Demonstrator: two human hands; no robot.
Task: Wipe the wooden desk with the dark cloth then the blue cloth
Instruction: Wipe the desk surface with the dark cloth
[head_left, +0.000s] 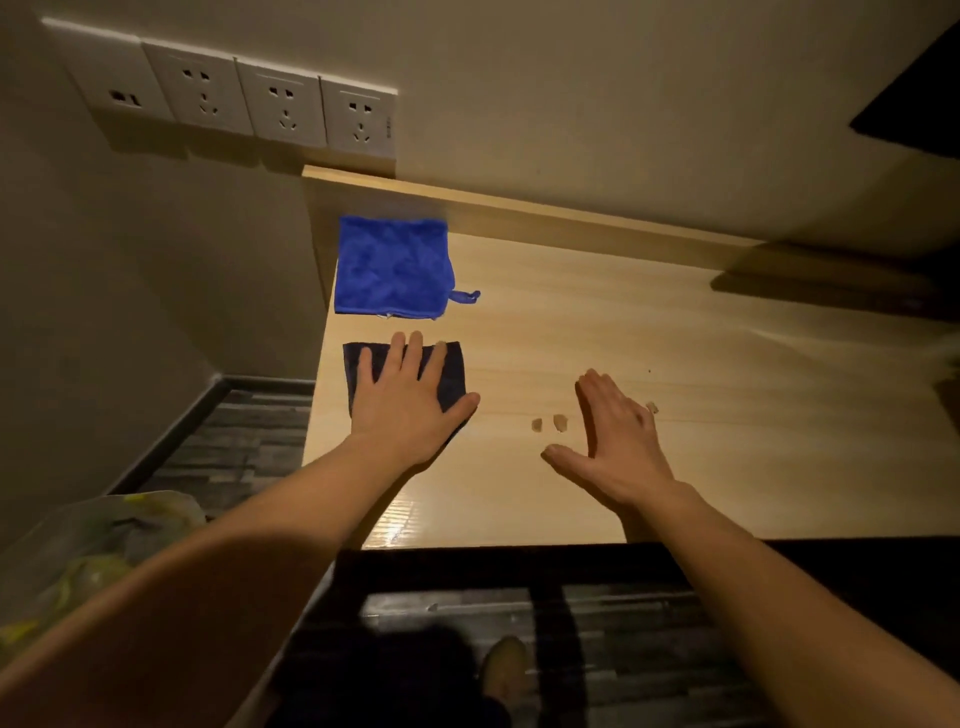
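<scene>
No legible text anywhere

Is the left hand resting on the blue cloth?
No, the left hand lies flat on the dark cloth, while the blue cloth sits untouched behind it.

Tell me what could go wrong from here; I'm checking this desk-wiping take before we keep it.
1. The left hand lies flat on the folded dark cloth near the light wooden desk's left edge, so a leftward wipe might push it off.
2. Small tan crumbs lie beside the open right hand; it might scatter them.
3. The square blue microfibre cloth lies just behind the dark one and might get dragged along.
</scene>
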